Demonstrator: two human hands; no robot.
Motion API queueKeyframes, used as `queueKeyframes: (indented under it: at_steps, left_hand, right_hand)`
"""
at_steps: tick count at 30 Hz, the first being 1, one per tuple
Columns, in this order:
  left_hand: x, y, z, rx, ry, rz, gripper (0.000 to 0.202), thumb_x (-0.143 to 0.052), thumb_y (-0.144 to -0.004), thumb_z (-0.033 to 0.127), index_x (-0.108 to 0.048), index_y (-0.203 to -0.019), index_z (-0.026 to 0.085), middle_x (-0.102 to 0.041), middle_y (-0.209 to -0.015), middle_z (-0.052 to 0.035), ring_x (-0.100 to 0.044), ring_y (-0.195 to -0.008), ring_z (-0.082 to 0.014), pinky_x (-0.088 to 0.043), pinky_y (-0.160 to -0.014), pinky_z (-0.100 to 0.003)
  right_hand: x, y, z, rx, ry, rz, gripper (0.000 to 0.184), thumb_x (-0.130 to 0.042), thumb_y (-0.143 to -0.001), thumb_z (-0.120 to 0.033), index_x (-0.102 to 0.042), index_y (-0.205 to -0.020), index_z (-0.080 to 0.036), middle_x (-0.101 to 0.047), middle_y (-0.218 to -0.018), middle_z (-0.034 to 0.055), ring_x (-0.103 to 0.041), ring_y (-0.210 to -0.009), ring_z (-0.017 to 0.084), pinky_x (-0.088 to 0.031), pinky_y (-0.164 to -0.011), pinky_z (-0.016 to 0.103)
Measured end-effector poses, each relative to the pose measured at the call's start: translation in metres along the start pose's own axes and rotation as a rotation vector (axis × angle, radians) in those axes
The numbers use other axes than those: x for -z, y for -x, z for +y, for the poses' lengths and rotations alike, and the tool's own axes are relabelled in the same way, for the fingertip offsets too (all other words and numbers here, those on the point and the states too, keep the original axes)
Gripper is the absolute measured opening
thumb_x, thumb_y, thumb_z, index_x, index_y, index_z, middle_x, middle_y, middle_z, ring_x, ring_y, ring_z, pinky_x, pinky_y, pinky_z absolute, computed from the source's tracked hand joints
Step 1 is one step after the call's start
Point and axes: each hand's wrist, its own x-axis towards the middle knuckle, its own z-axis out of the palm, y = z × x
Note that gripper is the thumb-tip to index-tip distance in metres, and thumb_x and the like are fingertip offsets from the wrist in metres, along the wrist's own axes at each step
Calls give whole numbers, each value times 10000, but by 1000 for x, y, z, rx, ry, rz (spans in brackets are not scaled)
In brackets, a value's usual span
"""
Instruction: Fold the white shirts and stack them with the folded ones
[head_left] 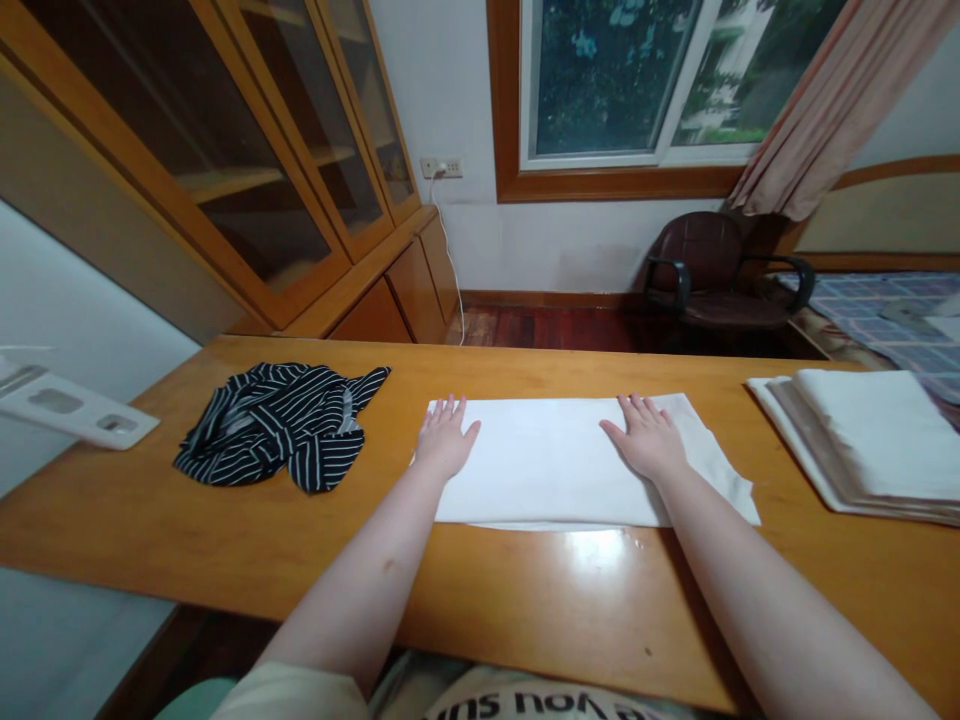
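A folded white cloth (547,465) lies flat on the wooden table (225,540) in front of me. My left hand (444,438) rests palm down on its left end, fingers stretched out. My right hand (646,436) lies flat on the cloth's right part, fingers spread. Neither hand grips anything.
A crumpled black-and-white striped garment (285,425) lies on the table to the left. A stack of folded white and beige cloths (870,440) sits at the right. A white object (75,410) juts in at the far left. Beyond stand a cabinet (247,170), a chair (720,275) and a bed (892,310).
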Motion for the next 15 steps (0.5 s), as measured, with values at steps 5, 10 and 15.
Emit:
queueKeyframes:
  at_steps: [5, 10, 15]
  left_hand:
    - [4, 0, -13, 52, 11, -4, 671, -243, -904, 560, -266, -1465, 192, -199, -1537, -87, -127, -1418, -274, -156, -1125, -498]
    - [5, 0, -13, 43, 48, 0, 631, -297, -904, 525, -302, -1448, 207, -227, -1531, -88, -143, -1415, -275, -150, -1125, -497]
    - [15, 7, -24, 108, 133, 74, 676, -396, -880, 469, -295, -1440, 104, -260, -1506, -178, -276, -1369, -304, -284, -1078, -426]
  right_hand:
    - [3, -1, 13, -74, 4, 6, 753, -248, -883, -631, -323, -1441, -130, -302, -1495, 143, -247, -1369, 292, -165, -1097, 472]
    - [14, 6, 16, -127, 5, 92, 665, -310, -897, -525, -397, -1386, -84, -367, -1448, 183, -270, -1350, 308, -187, -1075, 511]
    - [46, 15, 43, -343, 32, 109, 602, -341, -870, -499, -585, -1193, -53, -564, -1205, 261, -543, -1090, 375, -404, -891, 515]
